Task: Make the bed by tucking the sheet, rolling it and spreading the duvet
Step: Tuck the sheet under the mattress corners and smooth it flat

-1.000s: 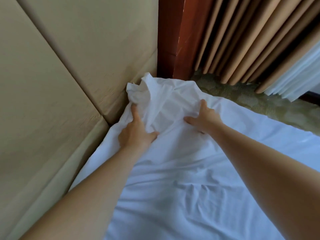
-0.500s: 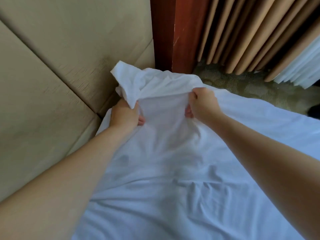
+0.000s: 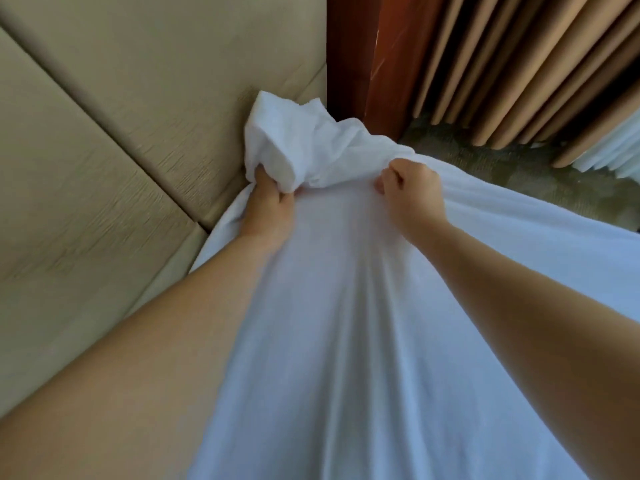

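Holding the white sheet (image 3: pixel 332 306) in both fists, the person reaches toward the top corner of the bed. The left hand (image 3: pixel 268 206) has its grip shut tight on a crumpled bunch of the sheet, and that bunch sticks up against the padded beige headboard (image 3: pixel 156 109). The right hand (image 3: pixel 410 192) is also closed in a fist, with its grip pinching a fold of the sheet near the bed's edge. The cloth between the two hands is pulled tight, and long folds run from the hands down toward the camera. The sheet covers the whole bed, from the headboard on the left to the far edge on the right. A dark red wooden post (image 3: pixel 356 50) stands just past the corner. Tan curtains (image 3: pixel 519 64) hang beside it, over a patterned carpet (image 3: pixel 519 174). Both arms are bare.
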A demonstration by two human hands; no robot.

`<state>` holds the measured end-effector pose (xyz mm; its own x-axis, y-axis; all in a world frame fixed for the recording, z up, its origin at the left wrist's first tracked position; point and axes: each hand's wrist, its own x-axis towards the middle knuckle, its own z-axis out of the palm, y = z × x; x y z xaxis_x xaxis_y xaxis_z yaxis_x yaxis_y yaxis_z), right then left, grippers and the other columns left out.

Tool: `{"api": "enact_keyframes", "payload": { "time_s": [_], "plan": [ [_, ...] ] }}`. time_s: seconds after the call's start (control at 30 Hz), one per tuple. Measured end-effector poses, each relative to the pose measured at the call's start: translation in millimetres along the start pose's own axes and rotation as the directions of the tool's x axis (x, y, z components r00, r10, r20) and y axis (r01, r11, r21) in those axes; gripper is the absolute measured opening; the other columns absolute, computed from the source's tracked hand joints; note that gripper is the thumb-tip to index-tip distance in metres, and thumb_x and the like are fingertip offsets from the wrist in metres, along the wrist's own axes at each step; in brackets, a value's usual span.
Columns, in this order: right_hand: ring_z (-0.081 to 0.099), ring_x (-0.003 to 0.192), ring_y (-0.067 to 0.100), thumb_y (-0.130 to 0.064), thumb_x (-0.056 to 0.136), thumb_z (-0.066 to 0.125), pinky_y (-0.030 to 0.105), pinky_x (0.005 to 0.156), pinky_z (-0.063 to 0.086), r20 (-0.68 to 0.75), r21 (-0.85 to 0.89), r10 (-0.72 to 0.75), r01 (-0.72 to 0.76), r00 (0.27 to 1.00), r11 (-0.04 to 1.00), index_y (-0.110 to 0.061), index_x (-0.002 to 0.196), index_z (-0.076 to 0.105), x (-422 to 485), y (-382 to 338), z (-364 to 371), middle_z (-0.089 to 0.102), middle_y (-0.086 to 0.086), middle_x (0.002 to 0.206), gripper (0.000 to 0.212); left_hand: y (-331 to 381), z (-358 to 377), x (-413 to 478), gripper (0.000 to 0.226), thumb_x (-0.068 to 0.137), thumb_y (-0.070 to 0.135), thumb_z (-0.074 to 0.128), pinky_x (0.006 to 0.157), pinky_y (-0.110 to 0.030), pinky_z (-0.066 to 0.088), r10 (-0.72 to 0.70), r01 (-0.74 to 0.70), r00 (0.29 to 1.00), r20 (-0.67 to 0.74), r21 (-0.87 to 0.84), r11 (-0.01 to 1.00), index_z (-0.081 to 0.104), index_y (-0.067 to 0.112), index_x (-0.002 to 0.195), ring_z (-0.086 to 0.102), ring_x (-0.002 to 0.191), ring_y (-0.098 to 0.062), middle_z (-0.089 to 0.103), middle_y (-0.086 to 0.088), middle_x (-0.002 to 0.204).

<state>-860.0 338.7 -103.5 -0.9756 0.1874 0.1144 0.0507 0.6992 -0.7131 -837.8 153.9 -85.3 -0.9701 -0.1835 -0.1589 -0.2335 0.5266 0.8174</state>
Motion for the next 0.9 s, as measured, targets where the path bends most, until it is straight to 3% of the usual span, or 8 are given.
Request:
{"api": "enact_keyframes", "payload": {
  "time_s": [0.13, 0.23, 0.3, 0.47, 0.57, 0.7, 0.8, 0.9],
  "plan": [
    [0.052, 0.082, 0.026, -0.011, 0.087, 0.046, 0.03, 0.064, 0.024, 0.067, -0.091, -0.157, 0.163, 0.985, 0.982, -0.008, 0.085, 0.052, -35.7, 10.5, 17.4, 0.057, 0.008, 0.085, 0.007, -12.2, 16.0, 4.8, 0.045, 0.097, 0.015, 0.045, 0.073, -0.025, 0.031, 0.012, -0.011, 1.0, -0.007, 0.1, 0.995, 0.027, -0.007, 0.131, 0.047, 0.094, -0.025, 0.051, -0.022, 0.119],
    [0.049, 0.119, 0.025, -0.018, 0.087, 0.045, 0.029, 0.098, 0.025, 0.16, -0.262, -0.284, 0.318, 0.945, 0.911, -0.01, 0.122, 0.054, -44.0, 11.2, 24.9, 0.058, 0.007, 0.123, 0.037, -18.7, 18.3, 11.7, 0.032, 0.097, 0.015, 0.045, 0.068, -0.017, 0.035, 0.051, -0.057, 0.997, 0.058, 0.109, 0.992, 0.034, 0.003, 0.125, 0.043, 0.093, -0.013, 0.047, -0.008, 0.108],
    [0.041, 0.128, 0.023, -0.025, 0.088, 0.038, 0.028, 0.106, 0.017, 0.183, -0.338, -0.289, 0.336, 0.94, 0.879, -0.014, 0.131, 0.049, -46.1, 7.9, 22.9, 0.052, 0.004, 0.134, 0.046, -20.0, 15.5, 15.4, 0.028, 0.097, 0.023, 0.041, 0.071, -0.006, 0.037, 0.062, -0.068, 0.996, 0.064, 0.095, 0.993, 0.037, 0.012, 0.122, 0.047, 0.094, -0.006, 0.048, 0.001, 0.11],
    [0.013, 0.144, 0.023, -0.048, 0.09, 0.015, 0.04, 0.115, 0.007, 0.398, -0.492, -0.187, 0.381, 0.898, 0.783, -0.034, 0.146, 0.024, -40.8, -0.7, 23.5, 0.022, 0.001, 0.155, 0.059, -16.3, 7.6, 21.1, 0.055, 0.095, 0.008, 0.046, 0.079, -0.018, 0.029, 0.016, -0.036, 0.989, 0.146, 0.135, 0.99, 0.018, -0.001, 0.142, 0.047, 0.118, -0.029, 0.044, -0.02, 0.134],
    [-0.01, 0.146, 0.02, -0.049, 0.096, 0.02, 0.044, 0.117, -0.003, 0.438, -0.557, -0.07, 0.332, 0.896, 0.761, -0.037, 0.149, 0.007, -26.8, -6.1, 30.2, -0.004, -0.003, 0.159, 0.055, -14.9, 8.7, 14.1, 0.062, 0.094, 0.012, 0.05, 0.091, -0.022, 0.033, 0.013, -0.028, 0.986, 0.165, 0.085, 0.996, 0.014, 0.005, 0.144, 0.041, 0.128, -0.026, 0.039, -0.014, 0.14],
    [-0.013, 0.146, 0.021, -0.05, 0.097, 0.016, 0.047, 0.116, -0.006, 0.393, -0.608, 0.024, 0.24, 0.919, 0.757, -0.036, 0.149, 0.001, -35.4, -14.8, 35.4, -0.01, -0.003, 0.159, 0.056, -34.9, 8.0, -30.6, 0.074, 0.092, 0.016, 0.048, 0.106, -0.031, 0.036, 0.167, -0.178, 0.98, 0.11, 0.101, 0.979, 0.002, 0.024, 0.149, 0.034, 0.136, -0.015, 0.031, 0.0, 0.151],
    [-0.009, 0.146, 0.019, -0.046, 0.098, 0.016, 0.044, 0.117, -0.004, 0.338, -0.58, 0.023, 0.189, 0.941, 0.793, -0.035, 0.149, 0.004, -65.0, -19.3, 31.6, -0.005, -0.002, 0.159, 0.054, -54.1, 3.0, -74.8, 0.065, 0.091, 0.024, 0.04, 0.103, -0.037, 0.04, 0.222, -0.209, 0.974, -0.04, 0.204, 0.956, 0.012, 0.02, 0.15, 0.045, 0.129, -0.022, 0.042, -0.003, 0.146],
    [-0.006, 0.146, 0.017, -0.047, 0.096, 0.012, 0.04, 0.117, -0.003, 0.381, -0.524, -0.033, 0.245, 0.924, 0.816, -0.034, 0.15, 0.007, -104.1, -24.2, 25.9, -0.002, -0.002, 0.16, 0.056, -72.5, -5.7, -108.1, 0.059, 0.086, 0.029, 0.032, 0.105, -0.039, 0.035, 0.263, -0.239, 0.964, -0.029, 0.334, 0.912, 0.04, 0.005, 0.139, 0.047, 0.128, -0.027, 0.052, -0.014, 0.136]
  ]
}}
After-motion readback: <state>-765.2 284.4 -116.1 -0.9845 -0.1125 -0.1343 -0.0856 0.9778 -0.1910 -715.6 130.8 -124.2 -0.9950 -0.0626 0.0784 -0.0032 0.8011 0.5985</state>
